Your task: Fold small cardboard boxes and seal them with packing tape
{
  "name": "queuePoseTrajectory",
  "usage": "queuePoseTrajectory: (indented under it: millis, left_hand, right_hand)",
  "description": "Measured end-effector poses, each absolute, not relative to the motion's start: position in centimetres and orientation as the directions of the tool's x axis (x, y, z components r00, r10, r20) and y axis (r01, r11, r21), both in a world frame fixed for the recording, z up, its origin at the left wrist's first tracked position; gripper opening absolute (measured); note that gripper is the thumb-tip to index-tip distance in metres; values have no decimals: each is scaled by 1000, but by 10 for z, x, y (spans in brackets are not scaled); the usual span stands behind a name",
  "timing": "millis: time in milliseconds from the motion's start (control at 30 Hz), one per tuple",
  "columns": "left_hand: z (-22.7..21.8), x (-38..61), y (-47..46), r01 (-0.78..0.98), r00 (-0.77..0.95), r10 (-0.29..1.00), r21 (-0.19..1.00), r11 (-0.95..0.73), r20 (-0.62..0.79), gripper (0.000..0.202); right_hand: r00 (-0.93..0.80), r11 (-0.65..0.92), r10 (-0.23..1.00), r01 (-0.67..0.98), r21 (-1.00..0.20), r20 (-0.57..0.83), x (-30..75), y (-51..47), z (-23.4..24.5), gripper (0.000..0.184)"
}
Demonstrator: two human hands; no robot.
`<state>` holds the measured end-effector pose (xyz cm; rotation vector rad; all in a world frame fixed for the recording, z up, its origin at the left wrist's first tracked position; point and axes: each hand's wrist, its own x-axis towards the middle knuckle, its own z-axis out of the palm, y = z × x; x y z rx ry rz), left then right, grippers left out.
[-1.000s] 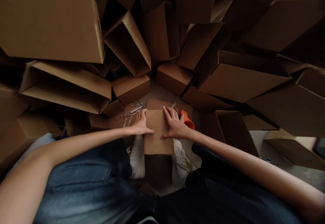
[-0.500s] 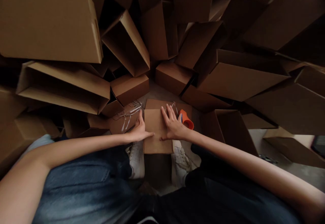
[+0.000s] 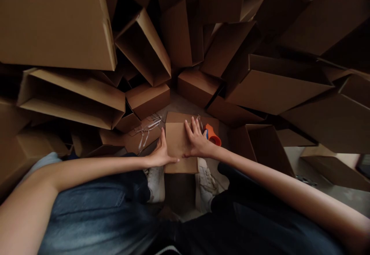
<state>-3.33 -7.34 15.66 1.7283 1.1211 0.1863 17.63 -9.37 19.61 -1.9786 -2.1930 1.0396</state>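
Cardboard box (image 3: 177, 143), L hand (image 3: 160, 154), R hand (image 3: 197, 141) on it, orange tape gun (image 3: 213, 136) beside

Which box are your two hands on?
The flat cardboard box lying between the white sneakers. The left hand and right hand both touch it, while the other boxes sit piled beyond it, away from the hands.

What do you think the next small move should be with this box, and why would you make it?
I would probably slide the right hand over to the orange tape dispenser, since it lies just beside that hand, while the left hand holds down the cardboard box's folded flap, which both hands are pressing flat.
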Motion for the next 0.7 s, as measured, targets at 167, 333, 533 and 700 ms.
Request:
queuePoseTrajectory:
  millis: [167, 333, 533, 700]
  left_hand:
    - [156, -32, -72, 574, 545, 750, 819, -8, -374, 150]
    - [151, -35, -72, 518, 565, 752, 855, -4, -339, 152]
    - [150, -34, -72, 519, 572, 733, 854, 25, -369, 154]
    - [155, -32, -73, 567, 564, 720, 824, 19, -404, 157]
  right_hand:
    - [-176, -48, 884, 887, -458, -433, 175, -93, 197, 150]
    - [-183, -7, 899, 903, -430, -398, 172, -96, 199, 148]
    - [-156, -32, 888, 917, -397, -432, 168, -97, 202, 152]
    - [-140, -33, 879, 936, -351, -456, 165, -99, 205, 156]
